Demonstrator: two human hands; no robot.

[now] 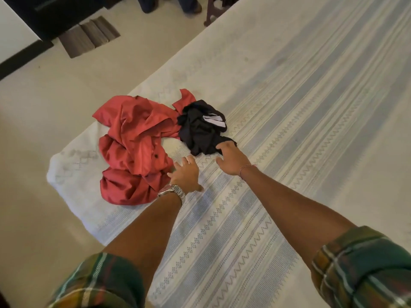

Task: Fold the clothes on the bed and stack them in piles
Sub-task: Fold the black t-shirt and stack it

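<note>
A crumpled red shirt [135, 143] lies near the bed's left corner. Against its right side sits a crumpled black garment [200, 127] with a white label showing. My left hand [185, 174], wearing a metal watch, hovers with fingers spread at the red shirt's right edge, holding nothing. My right hand [231, 157], with a red thread at the wrist, reaches to the near edge of the black garment; its fingertips touch or overlap the cloth, and I cannot see a firm grip.
The bed [289, 107] has a white and pale blue patterned cover and stretches away to the right. The tiled floor [44, 130] lies left of it. Dark furniture [55, 16], a striped mat [89, 36] and someone's feet [191, 5] are at the top.
</note>
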